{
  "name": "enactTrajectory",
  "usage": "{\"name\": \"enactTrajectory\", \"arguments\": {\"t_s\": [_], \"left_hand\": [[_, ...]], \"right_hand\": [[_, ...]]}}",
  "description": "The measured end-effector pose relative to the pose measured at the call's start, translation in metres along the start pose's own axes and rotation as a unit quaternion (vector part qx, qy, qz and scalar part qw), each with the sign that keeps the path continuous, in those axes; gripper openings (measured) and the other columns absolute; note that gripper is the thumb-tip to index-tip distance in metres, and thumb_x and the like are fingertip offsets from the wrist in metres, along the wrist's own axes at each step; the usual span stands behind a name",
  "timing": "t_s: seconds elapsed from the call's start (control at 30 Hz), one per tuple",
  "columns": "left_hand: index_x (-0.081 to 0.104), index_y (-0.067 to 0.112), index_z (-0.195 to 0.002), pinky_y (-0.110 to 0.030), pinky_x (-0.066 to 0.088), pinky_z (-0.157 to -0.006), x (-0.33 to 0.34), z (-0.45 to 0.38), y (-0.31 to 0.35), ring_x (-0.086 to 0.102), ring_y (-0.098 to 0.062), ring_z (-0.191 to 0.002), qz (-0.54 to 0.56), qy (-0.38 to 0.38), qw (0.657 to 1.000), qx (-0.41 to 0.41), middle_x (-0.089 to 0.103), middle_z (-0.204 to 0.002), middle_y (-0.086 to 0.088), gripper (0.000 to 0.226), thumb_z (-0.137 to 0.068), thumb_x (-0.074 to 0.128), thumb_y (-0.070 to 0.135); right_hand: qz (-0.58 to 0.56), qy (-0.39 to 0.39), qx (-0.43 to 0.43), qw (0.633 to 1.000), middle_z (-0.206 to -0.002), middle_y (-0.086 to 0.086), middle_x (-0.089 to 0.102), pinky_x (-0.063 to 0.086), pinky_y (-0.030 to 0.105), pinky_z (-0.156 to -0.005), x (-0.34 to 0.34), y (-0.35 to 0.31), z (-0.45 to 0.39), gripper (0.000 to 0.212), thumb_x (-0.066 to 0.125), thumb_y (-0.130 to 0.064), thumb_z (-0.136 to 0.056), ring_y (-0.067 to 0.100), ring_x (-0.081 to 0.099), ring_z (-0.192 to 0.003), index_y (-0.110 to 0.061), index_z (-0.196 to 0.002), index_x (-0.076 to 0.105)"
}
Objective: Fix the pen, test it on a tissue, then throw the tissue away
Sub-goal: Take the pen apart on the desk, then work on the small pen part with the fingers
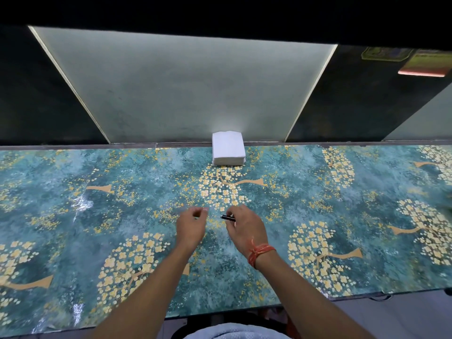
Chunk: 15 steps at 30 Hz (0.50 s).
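Observation:
My right hand (244, 228) grips a short black pen part (227, 218), whose tip sticks out to the left of my fingers just above the table. My left hand (192, 225) hovers a short way to the left with its fingers curled; something small and thin seems pinched in them, but it is too blurred to name. A stack of white tissues (228, 148) stands at the far edge of the table, straight beyond my hands.
The table (97, 204) has a teal covering with yellow flower trees. A pale partition panel (183, 86) rises behind it between dark side panels. The front edge of the table runs close to my body.

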<state>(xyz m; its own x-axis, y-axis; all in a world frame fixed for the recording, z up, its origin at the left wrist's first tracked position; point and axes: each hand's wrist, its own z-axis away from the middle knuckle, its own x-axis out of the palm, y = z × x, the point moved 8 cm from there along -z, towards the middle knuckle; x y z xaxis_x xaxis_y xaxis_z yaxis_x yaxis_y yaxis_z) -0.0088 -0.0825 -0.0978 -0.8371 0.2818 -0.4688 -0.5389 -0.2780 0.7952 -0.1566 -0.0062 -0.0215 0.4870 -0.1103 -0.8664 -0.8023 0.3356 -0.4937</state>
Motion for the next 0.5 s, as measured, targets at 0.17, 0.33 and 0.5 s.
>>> {"name": "enactTrajectory", "arguments": {"t_s": [0.17, 0.33, 0.5], "left_hand": [[0.065, 0.001, -0.1, -0.034, 0.058, -0.068, 0.059, 0.029, -0.002, 0.071, -0.023, -0.078, 0.356, -0.235, 0.869, -0.251, 0.073, -0.085, -0.011, 0.028, -0.098, 0.052, 0.027], [0.067, 0.002, -0.09, -0.029, 0.06, -0.059, 0.051, 0.015, -0.011, 0.071, -0.017, -0.066, 0.415, -0.17, 0.856, -0.257, 0.072, -0.078, -0.01, 0.011, -0.092, 0.06, 0.009], [0.067, 0.004, -0.088, -0.028, 0.059, -0.058, 0.017, -0.008, -0.023, 0.065, -0.016, -0.064, 0.402, -0.06, 0.88, -0.245, 0.07, -0.077, -0.008, 0.009, -0.091, 0.064, 0.012]], "right_hand": [[0.14, -0.053, -0.053, 0.987, -0.107, 0.012, 0.057, 0.048, 0.04, -0.074, -0.001, -0.025, -0.011, 0.017, 0.045, -0.009, -0.094, 0.032, 0.055, -0.1, -0.011, -0.106, 0.057], [0.087, -0.041, -0.003, 0.995, -0.1, 0.01, 0.062, 0.049, 0.038, -0.072, 0.003, -0.015, -0.007, 0.013, 0.048, -0.019, -0.094, 0.032, 0.06, -0.092, -0.013, -0.1, 0.057], [-0.101, -0.016, 0.127, 0.987, -0.076, 0.003, 0.067, 0.053, 0.038, -0.067, 0.023, 0.008, 0.01, 0.013, 0.061, -0.029, -0.084, 0.022, 0.062, -0.071, -0.018, -0.078, 0.058]]}}
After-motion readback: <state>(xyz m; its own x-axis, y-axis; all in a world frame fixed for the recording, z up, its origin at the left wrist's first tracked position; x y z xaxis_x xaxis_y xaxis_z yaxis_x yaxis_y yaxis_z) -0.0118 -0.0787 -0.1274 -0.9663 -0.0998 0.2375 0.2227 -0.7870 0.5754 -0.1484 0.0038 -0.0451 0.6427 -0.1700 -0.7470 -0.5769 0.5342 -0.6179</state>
